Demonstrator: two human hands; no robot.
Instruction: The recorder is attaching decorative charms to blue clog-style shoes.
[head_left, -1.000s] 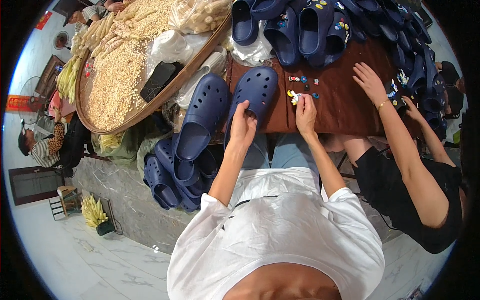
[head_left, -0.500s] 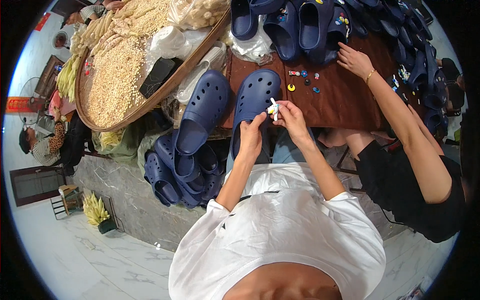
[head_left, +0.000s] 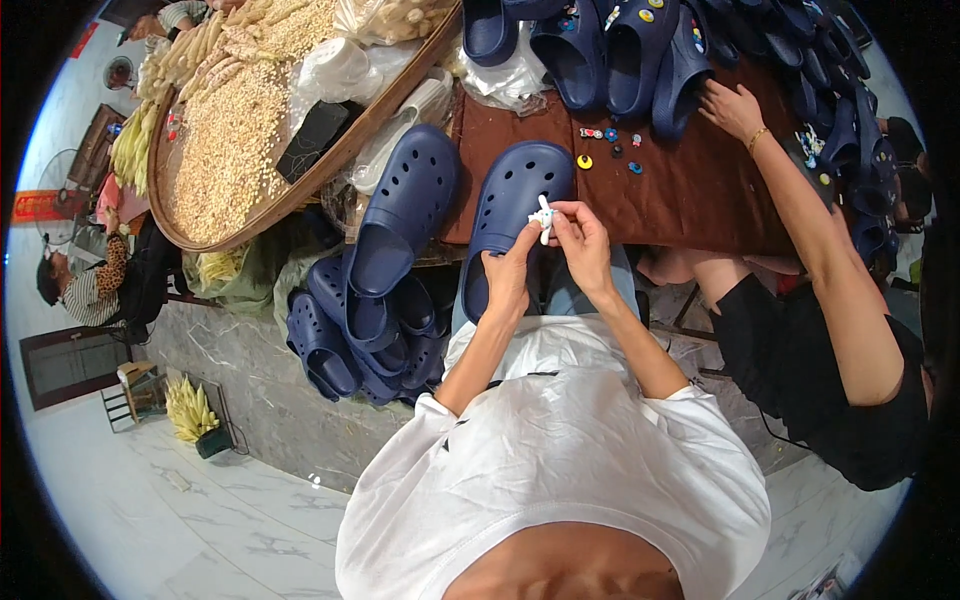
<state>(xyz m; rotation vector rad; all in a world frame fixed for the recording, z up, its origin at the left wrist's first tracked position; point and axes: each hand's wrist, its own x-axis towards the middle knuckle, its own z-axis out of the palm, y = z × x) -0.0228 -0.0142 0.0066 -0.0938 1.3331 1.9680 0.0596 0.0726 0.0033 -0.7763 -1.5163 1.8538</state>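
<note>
A navy clog [head_left: 521, 188] with round holes in its toe lies in front of me, toe pointing away. My left hand [head_left: 508, 280] is closed at the clog's near right side, its thumb raised near a small white shoe charm [head_left: 543, 219]. Pinched between the fingertips of my right hand [head_left: 583, 245], the charm sits just over the clog's upper. A second navy clog [head_left: 405, 200] rests to the left, apart from my hands. Several small colourful charms [head_left: 611, 134] are scattered beyond on the brown cloth [head_left: 690, 205].
On the left stands a wide round tray [head_left: 300, 213] of pale kernels, with a black phone-like object [head_left: 318, 140] on it. More navy clogs [head_left: 325, 345] are piled below. A co-worker's hand [head_left: 733, 112] touches a clog [head_left: 684, 88] among several at the back right.
My hands and the clog have shifted slightly right, and the white charm has turned in my fingers. The co-worker's hand has moved a little right and away from me.
</note>
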